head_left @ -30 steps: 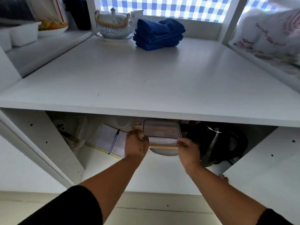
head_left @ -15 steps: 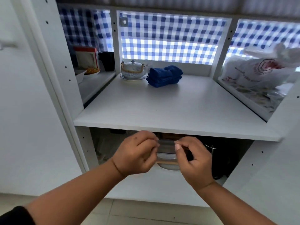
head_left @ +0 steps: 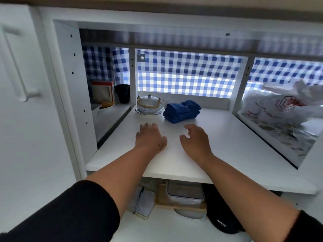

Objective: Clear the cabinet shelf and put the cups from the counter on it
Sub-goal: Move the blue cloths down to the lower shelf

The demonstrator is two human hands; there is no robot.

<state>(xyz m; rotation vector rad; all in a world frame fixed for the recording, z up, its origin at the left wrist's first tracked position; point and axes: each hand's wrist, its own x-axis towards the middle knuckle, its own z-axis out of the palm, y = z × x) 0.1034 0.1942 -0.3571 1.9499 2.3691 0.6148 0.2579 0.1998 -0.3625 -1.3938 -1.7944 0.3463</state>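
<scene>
A: Head view, quick. What's on the shelf (head_left: 227, 137)?

B: I see a flat white board, smooth and matte. At its far edge sits a round white teapot (head_left: 148, 103) with a woven cane handle, on a saucer (head_left: 148, 112). Just right of it is a folded stack of blue towels (head_left: 181, 111), soft terry look.

A: Hands?

B: Both bare, over the shelf, nothing in them. My left hand (head_left: 150, 137) lies palm down, fingers loosely spread, just near of the teapot. My right hand (head_left: 195, 140) has fingers curled and apart, just near of the towels. Whether either touches the board, I cannot tell.

A: Around it?

B: Blue and white checked cloth (head_left: 188, 74) hangs at the back. In the left bay there's a red and white box (head_left: 103, 90), a dark cup (head_left: 123, 93) and a plate of food (head_left: 107, 104). In the right bay is a crinkled white plastic bag (head_left: 276, 107) with red print.

A: Below?

B: On the lower shelf there's a spiral notebook (head_left: 142, 204) with a pen, a clear lidded container (head_left: 185, 191) on a wooden board (head_left: 181, 206), and a black kettle (head_left: 222, 217) to the right. My forearms cross in front of part of it. Nothing stands between hands and teapot or towels.
</scene>
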